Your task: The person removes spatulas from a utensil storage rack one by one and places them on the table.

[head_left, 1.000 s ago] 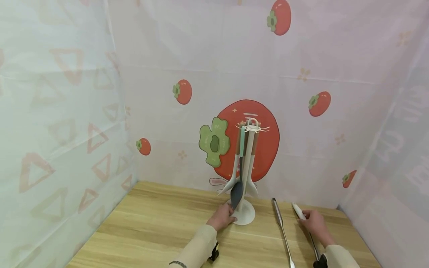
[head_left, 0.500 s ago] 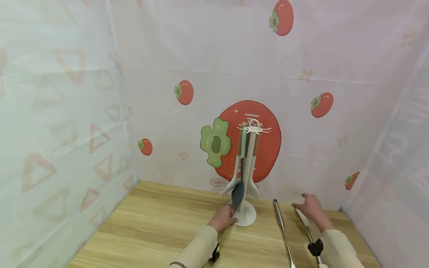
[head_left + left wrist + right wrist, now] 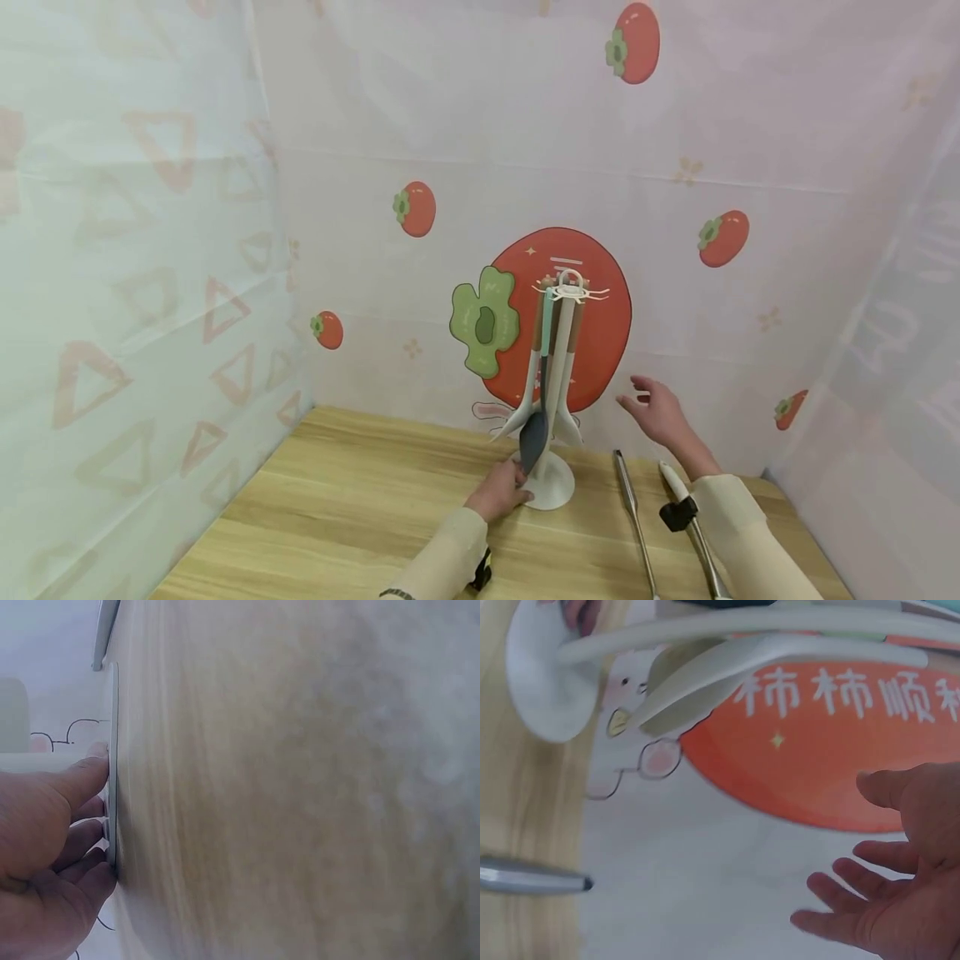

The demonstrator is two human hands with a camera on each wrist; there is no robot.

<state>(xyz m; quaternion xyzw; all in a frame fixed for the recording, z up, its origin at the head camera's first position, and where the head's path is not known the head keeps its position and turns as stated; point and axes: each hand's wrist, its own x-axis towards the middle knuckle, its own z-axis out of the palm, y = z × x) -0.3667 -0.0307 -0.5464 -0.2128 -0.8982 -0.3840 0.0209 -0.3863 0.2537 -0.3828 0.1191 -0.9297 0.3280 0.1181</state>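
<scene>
A white utensil stand [image 3: 551,487] stands on the wooden table with several utensils hanging from its hooked top. One is a dark spoon-like utensil [image 3: 534,442] with a turquoise handle; white ones [image 3: 780,646] have brown handles. My left hand [image 3: 497,493] holds the stand's round base at its left side, thumb and curled fingertips against it in the left wrist view. To the right of the stand my right hand [image 3: 660,414] is in the air, palm facing the stand and fingers loosely spread, holding nothing. My right forearm partly covers a white-handled utensil [image 3: 672,481] on the table.
A long slim metal utensil [image 3: 633,504] lies on the table [image 3: 360,500] between the stand and the white-handled one. A printed cloth backdrop [image 3: 360,267] hangs behind, with cloth sides at left and right.
My right hand let go of the white-handled utensil, rose, and moved left towards the stand. That utensil stays on the table. My left hand stays at the base.
</scene>
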